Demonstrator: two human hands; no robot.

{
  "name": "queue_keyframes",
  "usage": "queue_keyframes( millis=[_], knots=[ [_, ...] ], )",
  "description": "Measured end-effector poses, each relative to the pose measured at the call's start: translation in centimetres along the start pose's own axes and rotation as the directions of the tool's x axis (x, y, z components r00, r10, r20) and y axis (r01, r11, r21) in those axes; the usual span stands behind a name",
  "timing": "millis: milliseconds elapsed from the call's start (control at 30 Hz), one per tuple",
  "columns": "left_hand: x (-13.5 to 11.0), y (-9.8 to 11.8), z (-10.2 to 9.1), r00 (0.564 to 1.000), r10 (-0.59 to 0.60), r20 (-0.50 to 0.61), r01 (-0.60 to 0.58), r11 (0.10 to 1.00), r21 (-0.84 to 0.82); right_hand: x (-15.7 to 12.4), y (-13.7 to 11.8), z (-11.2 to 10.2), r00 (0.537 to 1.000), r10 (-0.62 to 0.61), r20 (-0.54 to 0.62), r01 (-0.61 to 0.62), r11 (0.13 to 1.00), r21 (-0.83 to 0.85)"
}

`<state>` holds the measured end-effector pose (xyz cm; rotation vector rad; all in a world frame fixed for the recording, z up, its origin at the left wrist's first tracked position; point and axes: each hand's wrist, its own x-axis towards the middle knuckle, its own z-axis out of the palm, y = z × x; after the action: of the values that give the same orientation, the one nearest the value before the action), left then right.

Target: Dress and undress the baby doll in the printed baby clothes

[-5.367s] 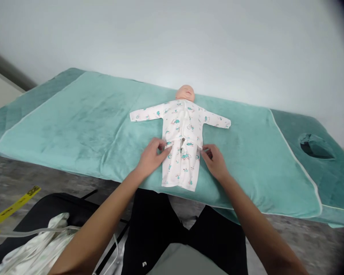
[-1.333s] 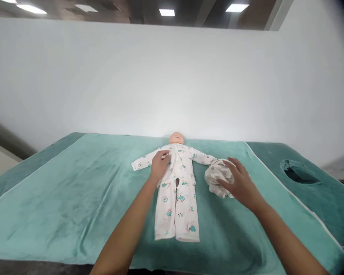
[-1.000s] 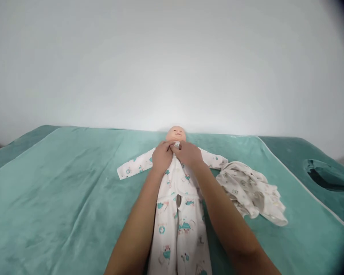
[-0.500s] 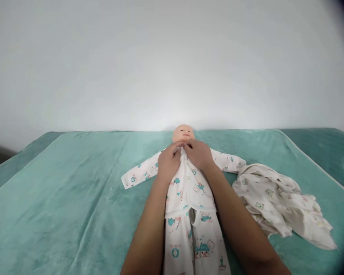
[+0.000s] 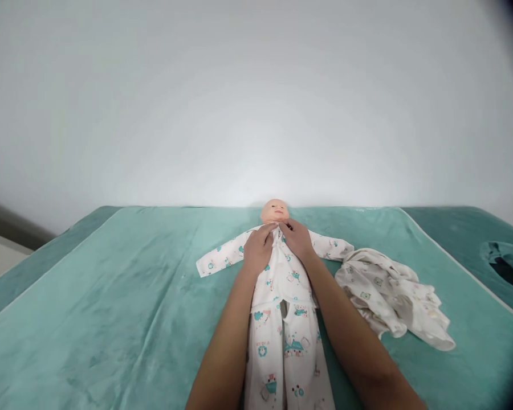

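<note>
A baby doll (image 5: 275, 209) lies on its back, its head near the wall and its sleeves spread to both sides. It wears a white baby shirt (image 5: 279, 280) with teal and pink prints. Matching trousers (image 5: 265, 353) cover its legs. Just under the chin, my left hand (image 5: 259, 249) pinches the left side of the shirt's neckline. Close beside it, the fingers of my right hand (image 5: 298, 239) are closed on the right side of that neckline. The fingertips nearly meet and hide the fastening between them.
A crumpled white garment (image 5: 393, 290) with bear prints lies to the right, touching the doll's sleeve end. Teal cloth (image 5: 123, 296) covers the bed, with a crease running along its left part. A pale wall (image 5: 256, 102) rises behind.
The view has shifted back and tilted up a little, so everything looks slightly smaller and lower. Both hands stay at the shirt's neckline, with small finger movements.
</note>
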<state>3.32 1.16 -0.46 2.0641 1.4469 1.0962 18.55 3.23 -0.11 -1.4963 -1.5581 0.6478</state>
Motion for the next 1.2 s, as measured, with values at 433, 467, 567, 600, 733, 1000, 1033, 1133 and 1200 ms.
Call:
queue_keyframes(
  millis=[433, 467, 567, 600, 733, 1000, 1033, 1133, 1200],
  knots=[
    [1.7, 1.1, -1.2, 0.985, -0.168, 0.045, 0.169, 0.985, -0.033, 0.4, -0.2, -0.5, 0.993, -0.06, 0.1, 0.051, 0.995, 0.085],
    [1.8, 1.0, -1.1, 0.984, -0.172, 0.048, 0.174, 0.983, -0.049, 0.5, -0.2, -0.4, 0.996, -0.054, 0.076, 0.049, 0.996, 0.069],
    [2.0, 0.6, -1.0, 0.981, -0.184, 0.058, 0.189, 0.977, -0.097, 0.8, 0.1, 0.0, 0.999, -0.04, 0.006, 0.04, 0.999, 0.014],
    [2.0, 0.4, -0.9, 0.98, -0.19, 0.054, 0.195, 0.975, -0.11, 1.0, 0.1, 0.1, 1.0, -0.029, -0.009, 0.029, 1.0, 0.011],
    [2.0, 0.2, -0.6, 0.985, -0.174, -0.009, 0.172, 0.976, -0.133, 0.8, -0.5, 0.0, 0.995, 0.031, -0.096, -0.029, 0.999, 0.017],
    [-1.8, 1.4, -1.0, 0.993, 0.013, -0.116, -0.025, 0.994, -0.104, -6.1, -2.8, -0.6, 0.993, -0.112, -0.027, 0.103, 0.971, -0.214],
    [-2.5, 1.3, -1.1, 0.992, 0.035, -0.123, -0.047, 0.994, -0.097, -6.8, -2.6, -0.6, 0.994, -0.111, 0.001, 0.108, 0.964, -0.243],
    [-4.1, 0.7, -1.1, 0.989, 0.088, -0.122, -0.097, 0.993, -0.071, -7.6, -1.9, -1.0, 0.993, -0.108, 0.05, 0.117, 0.954, -0.275],
    [-4.6, 0.4, -1.1, 0.989, 0.109, -0.1, -0.115, 0.992, -0.051, -7.5, -1.8, -1.2, 0.988, -0.142, 0.069, 0.155, 0.945, -0.287]
  ],
)
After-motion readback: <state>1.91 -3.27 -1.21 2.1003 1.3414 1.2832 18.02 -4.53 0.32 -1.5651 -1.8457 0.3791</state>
